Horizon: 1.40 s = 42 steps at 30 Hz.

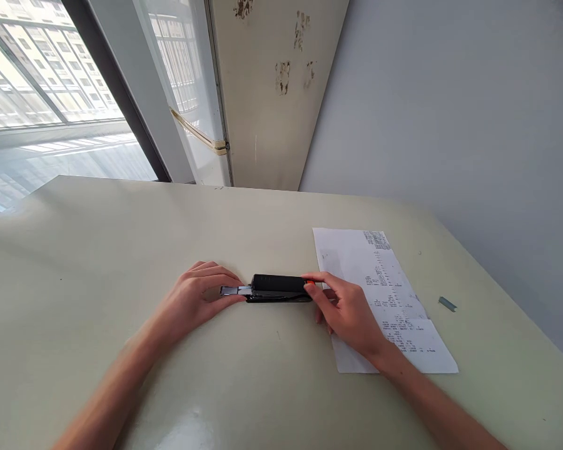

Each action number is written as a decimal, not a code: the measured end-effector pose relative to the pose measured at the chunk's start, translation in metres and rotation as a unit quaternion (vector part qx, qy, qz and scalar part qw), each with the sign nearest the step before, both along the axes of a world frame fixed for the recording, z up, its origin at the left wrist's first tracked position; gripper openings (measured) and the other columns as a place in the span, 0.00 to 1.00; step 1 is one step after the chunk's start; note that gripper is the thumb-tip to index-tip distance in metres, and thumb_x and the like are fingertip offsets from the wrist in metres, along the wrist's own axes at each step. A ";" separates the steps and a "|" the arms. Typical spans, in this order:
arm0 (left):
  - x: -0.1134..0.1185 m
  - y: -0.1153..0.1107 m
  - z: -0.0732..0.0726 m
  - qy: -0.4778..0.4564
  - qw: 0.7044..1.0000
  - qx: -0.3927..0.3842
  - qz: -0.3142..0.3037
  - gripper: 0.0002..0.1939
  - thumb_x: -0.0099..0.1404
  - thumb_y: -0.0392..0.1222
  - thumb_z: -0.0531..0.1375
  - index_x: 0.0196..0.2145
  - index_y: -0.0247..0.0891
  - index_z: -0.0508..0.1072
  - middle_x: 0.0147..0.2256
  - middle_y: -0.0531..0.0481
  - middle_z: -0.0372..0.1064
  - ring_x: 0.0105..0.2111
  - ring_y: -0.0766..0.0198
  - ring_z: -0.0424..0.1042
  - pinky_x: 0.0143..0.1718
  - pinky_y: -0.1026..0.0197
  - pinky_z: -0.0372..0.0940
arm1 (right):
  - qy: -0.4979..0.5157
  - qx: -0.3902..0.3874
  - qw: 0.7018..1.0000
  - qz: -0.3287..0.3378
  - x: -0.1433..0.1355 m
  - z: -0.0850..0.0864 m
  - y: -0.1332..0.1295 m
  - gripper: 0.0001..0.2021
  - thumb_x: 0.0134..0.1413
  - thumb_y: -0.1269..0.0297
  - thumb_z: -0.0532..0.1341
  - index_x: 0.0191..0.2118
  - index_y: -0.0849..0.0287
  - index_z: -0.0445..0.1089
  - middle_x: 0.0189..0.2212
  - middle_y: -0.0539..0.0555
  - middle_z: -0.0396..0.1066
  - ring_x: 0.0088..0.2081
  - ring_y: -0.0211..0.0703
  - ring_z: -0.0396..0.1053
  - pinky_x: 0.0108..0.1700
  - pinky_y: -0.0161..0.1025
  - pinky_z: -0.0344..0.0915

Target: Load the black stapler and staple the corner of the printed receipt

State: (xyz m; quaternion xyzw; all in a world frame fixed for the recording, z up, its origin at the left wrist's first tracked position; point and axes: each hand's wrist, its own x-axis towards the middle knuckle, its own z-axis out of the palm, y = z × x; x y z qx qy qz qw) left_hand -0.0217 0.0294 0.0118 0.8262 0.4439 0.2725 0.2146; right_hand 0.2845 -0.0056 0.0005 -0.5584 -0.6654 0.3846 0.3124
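Note:
A black stapler [281,285] lies sideways between my hands, just above or on the table; I cannot tell which. Its metal staple tray [229,290] sticks out at the left end. My left hand [201,294] curves around this tray, with thumb and fingertips gripping the stapler's left end. At the other end, my right hand [349,309] pinches the body between thumb and fingers, by a small orange-red part [309,283]. Partly under my right hand and forearm is a printed sheet of paper [356,256]. A short grey strip of staples [447,304] rests to the right of the sheet.
The pale table [122,231] spreads around my hands. Behind its far edge stands a refrigerator [272,125] with worn patches and a handle [199,132]. A plain wall [426,112] borders the right side, and a bright window [42,69] is at far left.

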 end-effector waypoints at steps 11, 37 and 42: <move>-0.003 -0.001 0.002 -0.037 0.998 -0.055 0.013 0.13 0.68 0.56 0.65 0.40 0.46 0.83 0.41 0.49 0.81 0.41 0.56 0.78 0.48 0.54 0.72 | -0.032 0.095 0.994 0.030 -0.005 0.000 -0.001 0.14 0.63 0.47 0.66 0.44 0.51 0.74 0.38 0.55 0.74 0.33 0.46 0.71 0.29 0.42 0.70; 0.059 -0.019 0.004 -0.806 0.384 -0.425 0.150 0.27 0.79 0.45 0.49 0.67 0.23 0.61 0.48 0.30 0.77 0.52 0.44 0.80 0.50 0.49 0.77 | 0.372 -0.525 0.765 0.018 -0.013 0.014 -0.011 0.19 0.57 0.48 0.71 0.38 0.60 0.73 0.26 0.46 0.72 0.13 0.23 0.59 0.11 0.22 0.51; 0.056 -0.018 -0.001 -0.804 0.399 -0.420 0.135 0.23 0.78 0.41 0.49 0.63 0.24 0.65 0.49 0.30 0.76 0.49 0.50 0.80 0.48 0.54 0.77 | 0.349 -0.470 0.811 0.010 -0.010 0.011 -0.012 0.23 0.59 0.42 0.68 0.39 0.60 0.73 0.15 0.42 0.62 0.11 0.24 0.50 0.11 0.23 0.47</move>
